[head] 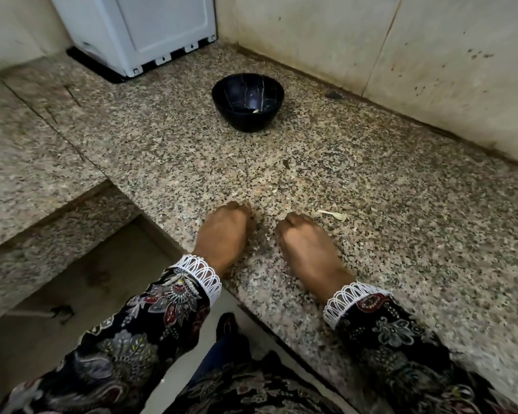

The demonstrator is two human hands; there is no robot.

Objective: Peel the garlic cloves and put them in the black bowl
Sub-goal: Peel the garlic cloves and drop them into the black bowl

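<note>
both our hands curled knuckles-up on the counter [401, 234], can't tell if the left hand [222, 231] or right hand [307, 246] holds a clove | black bowl [247, 100] straight ahead, well apart, one pale bit inside | left hand slightly nearer | peel scrap [332, 215] just beside the right

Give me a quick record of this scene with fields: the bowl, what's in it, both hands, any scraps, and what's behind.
bowl: black bowl, upright on the granite counter, beyond the hands
contents: one pale clove
left hand: on the counter, fingers curled under, contents hidden
right hand: same, beside it
scraps: peel just right of the right hand
behind: white appliance
</note>
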